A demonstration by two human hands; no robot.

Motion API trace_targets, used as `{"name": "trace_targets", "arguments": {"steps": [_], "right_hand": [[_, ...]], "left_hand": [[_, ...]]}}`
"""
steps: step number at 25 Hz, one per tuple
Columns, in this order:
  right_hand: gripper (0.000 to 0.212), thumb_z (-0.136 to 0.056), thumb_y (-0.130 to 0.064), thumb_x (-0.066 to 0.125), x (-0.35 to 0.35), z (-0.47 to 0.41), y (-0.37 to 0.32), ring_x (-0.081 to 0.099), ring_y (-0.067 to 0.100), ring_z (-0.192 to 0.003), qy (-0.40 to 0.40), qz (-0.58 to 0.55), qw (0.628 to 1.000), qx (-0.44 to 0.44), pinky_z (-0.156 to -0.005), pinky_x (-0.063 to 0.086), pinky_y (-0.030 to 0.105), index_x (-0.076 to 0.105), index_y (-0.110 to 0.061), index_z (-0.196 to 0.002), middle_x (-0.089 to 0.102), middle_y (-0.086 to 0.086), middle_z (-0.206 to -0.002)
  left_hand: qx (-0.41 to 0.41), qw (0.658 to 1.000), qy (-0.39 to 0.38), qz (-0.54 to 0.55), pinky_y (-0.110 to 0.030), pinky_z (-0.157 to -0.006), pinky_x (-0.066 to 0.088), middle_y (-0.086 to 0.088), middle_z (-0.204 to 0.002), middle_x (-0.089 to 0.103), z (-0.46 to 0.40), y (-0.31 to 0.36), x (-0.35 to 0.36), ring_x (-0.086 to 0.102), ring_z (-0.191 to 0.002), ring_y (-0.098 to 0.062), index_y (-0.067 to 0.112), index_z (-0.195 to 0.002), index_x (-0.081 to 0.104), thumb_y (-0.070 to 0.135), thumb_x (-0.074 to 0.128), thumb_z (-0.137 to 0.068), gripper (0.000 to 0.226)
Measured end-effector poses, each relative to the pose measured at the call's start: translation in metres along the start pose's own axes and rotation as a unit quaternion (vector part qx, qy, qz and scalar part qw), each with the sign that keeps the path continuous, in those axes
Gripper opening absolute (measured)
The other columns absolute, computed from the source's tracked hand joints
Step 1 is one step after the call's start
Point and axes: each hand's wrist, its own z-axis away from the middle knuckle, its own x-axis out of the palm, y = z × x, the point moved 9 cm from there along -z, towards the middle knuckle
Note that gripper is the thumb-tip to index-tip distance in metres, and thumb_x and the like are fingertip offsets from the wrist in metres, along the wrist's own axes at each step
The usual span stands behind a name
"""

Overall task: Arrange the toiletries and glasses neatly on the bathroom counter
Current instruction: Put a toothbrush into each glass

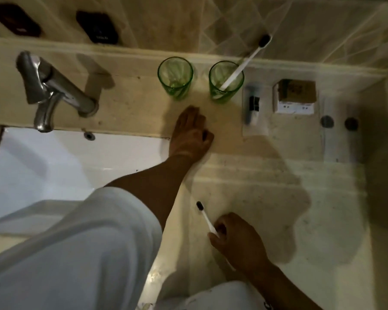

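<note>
Two green glasses stand side by side at the back of the beige counter [267,186]. The left glass [175,78] holds nothing. Out of the right glass [226,81] leans a white toothbrush [242,63] with a dark head. My left hand [192,133] rests on the counter just in front of the glasses, fingers curled, with nothing visible in it. Near the front edge, my right hand [235,238] grips a second white toothbrush [205,217] by its handle, its dark head pointing up and left. A small wrapped sachet [252,106] and a small box [294,97] lie right of the glasses.
A chrome tap [52,90] stands at the back left over the white sink [65,162]. Two small dark round caps [327,121] lie on the counter to the right of the box. A tiled wall runs along the back. Two dark fittings hang on the wall at top left.
</note>
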Motion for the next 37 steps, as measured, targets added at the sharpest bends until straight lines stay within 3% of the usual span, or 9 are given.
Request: {"name": "trace_targets", "arguments": {"steps": [3,6,9,12,17,20,24,32,37], "right_hand": [[0.019,-0.091,-0.046,0.056,0.003,0.003,-0.005,0.060,0.012,-0.085,0.024,0.047,0.999,0.004,-0.074,0.049,0.027,0.059,-0.028,-0.097,0.057,-0.008,-0.097],[0.013,-0.092,-0.043,0.056,-0.018,-0.012,-0.002,0.054,0.007,-0.072,0.066,0.037,0.997,0.022,-0.063,0.042,0.022,0.053,-0.030,-0.088,0.054,-0.012,-0.084],[0.009,-0.093,-0.037,0.062,-0.077,-0.041,0.008,0.058,0.006,-0.070,0.146,-0.056,0.986,0.061,-0.066,0.052,0.028,0.059,-0.029,-0.095,0.058,-0.014,-0.079],[0.012,-0.091,-0.034,0.068,-0.141,-0.070,-0.011,0.063,0.000,-0.073,0.219,-0.135,0.966,-0.001,-0.071,0.054,0.024,0.065,-0.031,-0.102,0.063,-0.018,-0.081],[0.007,-0.090,-0.032,0.069,-0.209,-0.100,-0.090,0.064,-0.005,-0.060,0.271,-0.197,0.936,-0.106,-0.059,0.043,0.004,0.070,-0.026,-0.086,0.068,-0.013,-0.069],[0.011,-0.089,-0.028,0.072,-0.231,-0.121,-0.125,0.063,0.000,-0.055,0.295,-0.322,0.892,-0.118,-0.062,0.049,0.018,0.073,-0.018,-0.084,0.070,-0.002,-0.063],[0.015,-0.086,-0.033,0.073,-0.255,-0.150,-0.146,0.066,0.010,-0.063,0.334,-0.418,0.841,-0.082,-0.068,0.055,0.037,0.071,-0.019,-0.081,0.071,-0.003,-0.065],[0.015,-0.092,-0.022,0.069,-0.248,-0.191,-0.159,0.070,0.022,-0.058,0.324,-0.442,0.833,-0.075,-0.054,0.052,0.031,0.071,-0.011,-0.082,0.073,0.004,-0.064],[0.014,-0.092,-0.027,0.068,-0.265,-0.179,-0.158,0.068,0.010,-0.054,0.376,-0.417,0.824,-0.070,-0.051,0.053,0.021,0.071,-0.017,-0.082,0.073,0.000,-0.063]], "left_hand": [[-0.003,1.000,0.000,0.008,-0.040,-0.121,0.021,-0.012,-0.158,0.032,0.001,-0.001,0.000,0.022,-0.147,-0.030,0.011,-0.139,0.047,0.038,0.047,-0.091,0.056],[-0.003,1.000,0.007,0.030,-0.038,-0.122,0.019,-0.010,-0.160,0.029,0.001,-0.003,-0.004,0.020,-0.148,-0.029,0.012,-0.143,0.045,0.035,0.048,-0.094,0.054],[0.000,0.999,0.004,0.047,-0.036,-0.123,0.015,-0.009,-0.161,0.027,0.003,-0.004,-0.006,0.017,-0.149,-0.027,0.012,-0.146,0.041,0.033,0.049,-0.095,0.056],[0.029,0.999,-0.009,0.035,-0.036,-0.122,0.016,-0.014,-0.158,0.033,0.011,-0.008,-0.010,0.024,-0.148,-0.031,0.006,-0.144,0.045,0.031,0.053,-0.093,0.057],[0.010,0.992,0.122,0.003,-0.041,-0.101,0.042,-0.020,-0.113,0.064,0.020,-0.072,-0.066,0.057,-0.108,-0.038,0.002,-0.109,0.067,0.019,0.065,-0.078,0.036],[-0.017,0.985,0.172,-0.016,-0.044,-0.087,0.049,-0.023,-0.098,0.063,0.002,-0.129,-0.099,0.058,-0.093,-0.041,-0.003,-0.097,0.065,0.017,0.057,-0.083,0.026],[-0.045,0.989,0.127,-0.057,-0.049,-0.085,0.049,-0.025,-0.101,0.059,-0.043,-0.164,-0.105,0.056,-0.094,-0.044,-0.006,-0.102,0.062,0.030,0.048,-0.084,0.042],[-0.035,0.988,0.150,-0.019,-0.046,-0.106,0.042,-0.016,-0.136,0.050,-0.057,-0.171,-0.097,0.045,-0.127,-0.035,0.007,-0.129,0.053,0.033,0.055,-0.086,0.051],[-0.040,0.990,0.137,-0.011,-0.044,-0.108,0.040,-0.015,-0.141,0.047,-0.057,-0.173,-0.095,0.043,-0.132,-0.034,0.009,-0.134,0.052,0.037,0.051,-0.087,0.055]]}}
